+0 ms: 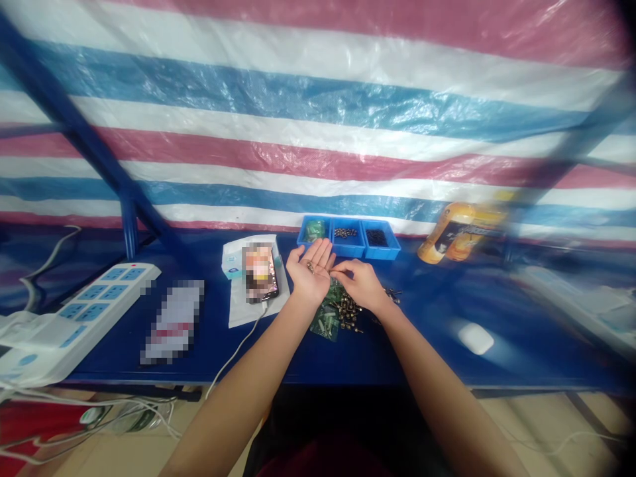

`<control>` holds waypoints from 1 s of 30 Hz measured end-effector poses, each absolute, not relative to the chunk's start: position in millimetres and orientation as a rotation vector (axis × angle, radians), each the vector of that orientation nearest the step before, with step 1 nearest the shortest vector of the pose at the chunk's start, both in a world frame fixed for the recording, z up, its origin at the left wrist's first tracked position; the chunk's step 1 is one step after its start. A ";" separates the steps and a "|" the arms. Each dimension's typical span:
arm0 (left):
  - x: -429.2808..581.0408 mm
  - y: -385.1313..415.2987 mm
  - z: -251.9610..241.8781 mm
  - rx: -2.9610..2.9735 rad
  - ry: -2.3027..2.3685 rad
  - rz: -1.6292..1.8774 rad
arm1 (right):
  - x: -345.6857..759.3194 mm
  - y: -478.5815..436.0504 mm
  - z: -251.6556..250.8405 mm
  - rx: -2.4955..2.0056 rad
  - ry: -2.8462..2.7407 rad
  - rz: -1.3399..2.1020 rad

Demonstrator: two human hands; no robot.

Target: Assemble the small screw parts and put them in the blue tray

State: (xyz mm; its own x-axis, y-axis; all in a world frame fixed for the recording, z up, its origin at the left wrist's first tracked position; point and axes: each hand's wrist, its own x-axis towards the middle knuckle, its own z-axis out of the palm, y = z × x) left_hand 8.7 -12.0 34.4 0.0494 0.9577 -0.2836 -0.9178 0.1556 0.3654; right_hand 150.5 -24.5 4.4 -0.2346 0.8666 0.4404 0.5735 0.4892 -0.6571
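Note:
My left hand (313, 273) is held palm up with its fingers stretched out. A few small metal parts (311, 267) lie on it near the base of the fingers. Just to the right, my right hand (362, 281) has thumb and forefinger pinched together at the left fingertips; what sits in the pinch is too small to name. Below the hands a pile of small brass-coloured and dark screw-like parts (350, 311) is spread on the blue table (427, 344). A clear greenish plastic bag (325, 323) with small pieces lies beside the pile, partly under my left wrist.
Behind my hands stands a blue three-compartment tray (365, 251) with a green packet, metal pieces and black pieces. A phone (262, 273) on a cable rests against a tissue pack. A power strip (94, 311) lies left; a yellow-orange bag (457, 232) and white case (476, 338) lie right.

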 end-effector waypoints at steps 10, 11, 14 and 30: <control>6.8 -11.6 36.5 0.079 0.483 1.443 | 152.6 -23.3 4.4 -1.232 -1.778 0.587; 6.6 -11.6 36.6 0.076 0.481 1.443 | 152.9 -23.7 4.7 -1.252 -1.764 0.587; 6.4 -11.9 36.2 0.075 0.473 1.446 | 153.7 -24.1 5.5 -1.291 -1.730 0.613; 7.9 -10.9 33.8 0.064 0.468 1.426 | 154.1 -15.9 5.1 -1.233 -1.334 0.763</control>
